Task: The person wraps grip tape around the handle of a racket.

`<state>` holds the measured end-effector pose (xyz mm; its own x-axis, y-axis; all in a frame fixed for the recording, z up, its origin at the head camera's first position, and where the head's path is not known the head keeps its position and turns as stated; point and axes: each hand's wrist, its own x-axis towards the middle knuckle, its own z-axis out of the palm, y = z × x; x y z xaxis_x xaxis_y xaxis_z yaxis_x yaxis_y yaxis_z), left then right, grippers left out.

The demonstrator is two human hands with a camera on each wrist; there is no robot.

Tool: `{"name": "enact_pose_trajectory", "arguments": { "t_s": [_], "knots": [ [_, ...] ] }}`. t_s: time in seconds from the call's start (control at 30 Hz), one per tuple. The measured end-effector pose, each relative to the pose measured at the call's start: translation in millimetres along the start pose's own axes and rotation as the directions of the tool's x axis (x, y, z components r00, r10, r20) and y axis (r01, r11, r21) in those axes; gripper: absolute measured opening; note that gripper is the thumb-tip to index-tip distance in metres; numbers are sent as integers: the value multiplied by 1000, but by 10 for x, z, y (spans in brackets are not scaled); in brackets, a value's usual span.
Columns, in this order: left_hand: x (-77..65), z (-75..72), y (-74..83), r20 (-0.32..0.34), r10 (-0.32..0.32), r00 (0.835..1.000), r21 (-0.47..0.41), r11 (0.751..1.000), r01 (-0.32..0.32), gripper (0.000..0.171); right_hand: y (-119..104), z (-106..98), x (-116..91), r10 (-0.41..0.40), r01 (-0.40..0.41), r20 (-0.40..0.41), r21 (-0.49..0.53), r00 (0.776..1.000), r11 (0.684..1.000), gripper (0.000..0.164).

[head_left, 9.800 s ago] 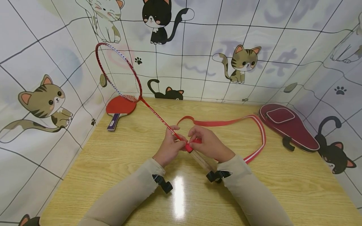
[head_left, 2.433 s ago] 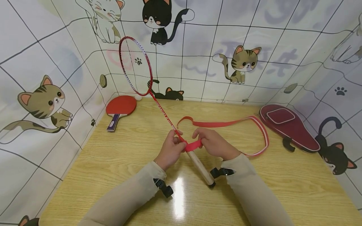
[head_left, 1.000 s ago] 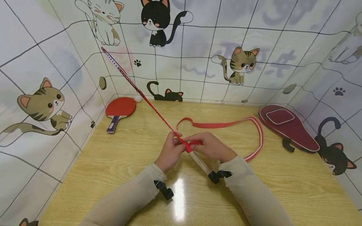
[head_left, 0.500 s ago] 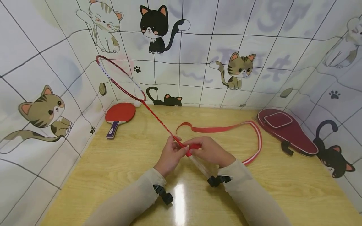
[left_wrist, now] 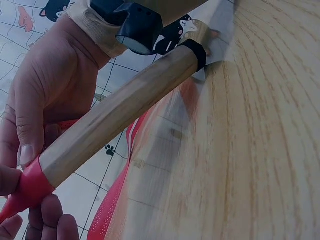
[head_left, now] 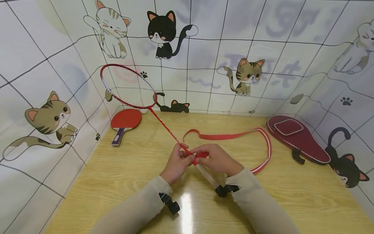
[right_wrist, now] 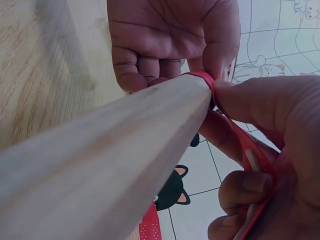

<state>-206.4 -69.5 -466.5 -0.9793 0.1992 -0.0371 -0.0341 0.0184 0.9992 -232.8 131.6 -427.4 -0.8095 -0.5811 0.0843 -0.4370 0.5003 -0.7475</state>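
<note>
A red badminton racket (head_left: 165, 125) slants up and left, its head in front of the wall and its bare wooden handle (left_wrist: 125, 105) pointing down and right to a black end cap. My left hand (head_left: 176, 164) grips it where shaft meets handle, thumb on the red wrap there. My right hand (head_left: 217, 159) pinches red grip tape (right_wrist: 255, 150) against the handle's top, and in the right wrist view the strip runs back through its curled fingers. From that hand the rest of the tape strip (head_left: 223, 136) curves over the table; its white-lined side shows at the right bend.
A red table tennis bat (head_left: 126, 119) with a purple handle lies at the back left, a white ball (head_left: 143, 110) behind it. A dark red bat case (head_left: 295, 136) lies at the right. Cat-patterned walls (head_left: 204, 81) enclose the wooden table (head_left: 122, 175).
The racket has rotated about its shaft, its head going from edge-on to broad. My right hand, which held the tape out from the handle 2.4 seconds ago, is now against the handle's top.
</note>
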Motion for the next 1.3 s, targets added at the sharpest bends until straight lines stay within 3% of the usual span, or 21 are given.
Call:
{"name": "enact_pose_trajectory", "arguments": {
  "t_s": [0.43, 1.03, 1.3],
  "knots": [
    [16, -1, 28, 8, 21, 1000, 11, 1000, -21, 48, 37, -37, 20, -57, 57, -3, 33, 998, 998, 33],
    [20, -25, -6, 52, 43, 998, 30, 999, -44, 52, 85, -21, 15, -17, 18, -16, 70, 1000, 997, 36],
    [21, -18, -13, 43, 50, 998, 18, 999, -51, 53, 71, -23, 17, 22, -25, 35, 104, 999, 994, 39]
  ]
}}
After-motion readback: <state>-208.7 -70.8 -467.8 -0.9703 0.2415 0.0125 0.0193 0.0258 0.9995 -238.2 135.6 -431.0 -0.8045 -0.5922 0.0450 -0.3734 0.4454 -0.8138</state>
